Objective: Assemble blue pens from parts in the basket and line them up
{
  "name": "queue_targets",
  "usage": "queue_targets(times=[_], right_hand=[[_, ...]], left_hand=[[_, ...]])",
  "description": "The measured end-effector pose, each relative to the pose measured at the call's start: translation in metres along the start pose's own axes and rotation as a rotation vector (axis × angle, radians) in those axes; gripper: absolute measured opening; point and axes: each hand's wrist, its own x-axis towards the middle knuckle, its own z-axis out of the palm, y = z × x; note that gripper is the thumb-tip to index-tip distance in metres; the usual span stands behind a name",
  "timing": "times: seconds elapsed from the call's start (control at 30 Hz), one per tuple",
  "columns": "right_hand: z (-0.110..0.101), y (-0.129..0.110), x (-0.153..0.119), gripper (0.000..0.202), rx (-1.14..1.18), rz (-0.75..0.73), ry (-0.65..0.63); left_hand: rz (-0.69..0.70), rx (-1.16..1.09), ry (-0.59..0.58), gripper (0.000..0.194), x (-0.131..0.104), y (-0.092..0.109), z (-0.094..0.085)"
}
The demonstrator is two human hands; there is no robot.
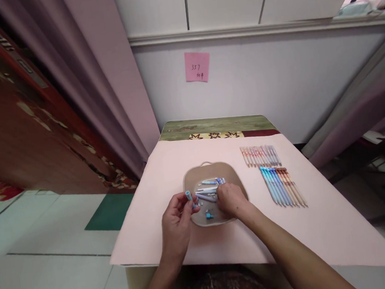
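Observation:
My left hand (177,221) is at the left rim of a beige basin (187,179), its fingers closed on a light blue pen part (188,195), a short tube pointing upward. Inside the basin lie several blue and white pen parts (206,198), along with a small turquoise piece (209,216) near the front. My right hand (231,200) reaches into the basin from the right. Its fingers are bent down among the pen parts, and their tips are hidden, so I cannot make out what they hold.
A row of assembled blue, purple and brown pens (281,187) lies right of the basin. Behind it is a second row of pale pens (261,156). Pink paper (154,171) covers the table. A pink note (197,66) is on the wall, and a purple curtain (114,79) hangs at left.

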Motion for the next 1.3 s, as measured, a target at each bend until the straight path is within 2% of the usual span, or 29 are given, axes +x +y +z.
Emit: queue_targets(times=[0.1, 0.17, 0.27, 0.33, 0.4, 0.47, 0.6, 0.7, 0.8, 0.97, 1.03, 1.2, 1.3], right_hand=[[-0.009, 0.007, -0.005, 0.025, 0.038, 0.018, 0.086], [-0.018, 0.014, -0.012, 0.022, 0.162, 0.016, 0.178], [-0.031, 0.020, -0.029, 0.015, 0.662, -0.080, 0.324], [-0.036, 0.019, -0.042, 0.013, 0.992, -0.164, 0.337], [-0.039, 0.015, -0.052, 0.016, 1.146, -0.220, 0.326], [-0.041, 0.010, -0.060, 0.014, 1.114, -0.259, 0.353], [-0.046, 0.003, -0.068, 0.014, 0.840, -0.314, 0.473], [-0.050, 0.002, -0.071, 0.016, 0.708, -0.355, 0.483], [-0.052, 0.004, -0.075, 0.014, 0.709, -0.339, 0.393], [-0.052, 0.015, -0.082, 0.008, 0.851, -0.310, 0.209], [-0.052, 0.019, -0.085, 0.004, 0.870, -0.323, 0.153], [-0.052, 0.023, -0.090, 0.004, 0.889, -0.314, 0.135], [-0.049, 0.025, -0.084, 0.009, 1.000, -0.310, 0.066]], left_hand=[[0.014, 0.024, -0.046, 0.023, -0.001, -0.003, 0.004], [0.023, 0.058, -0.072, 0.023, -0.003, -0.004, 0.006], [0.022, 0.135, -0.107, 0.024, -0.005, -0.005, 0.010], [0.030, 0.198, -0.134, 0.023, -0.006, -0.003, 0.012], [0.061, 0.260, -0.163, 0.021, -0.007, -0.001, 0.013], [0.114, 0.319, -0.181, 0.020, -0.008, 0.001, 0.014], [0.245, 0.441, -0.176, 0.019, -0.010, -0.001, 0.014], [0.339, 0.527, -0.180, 0.020, -0.011, -0.004, 0.013], [0.378, 0.536, -0.189, 0.021, -0.014, -0.005, 0.013], [0.262, 0.463, -0.306, 0.019, -0.023, -0.002, 0.014], [0.257, 0.460, -0.330, 0.018, -0.026, -0.002, 0.014], [0.321, 0.474, -0.327, 0.021, -0.027, -0.004, 0.016], [0.353, 0.466, -0.351, 0.022, -0.026, -0.003, 0.016]])
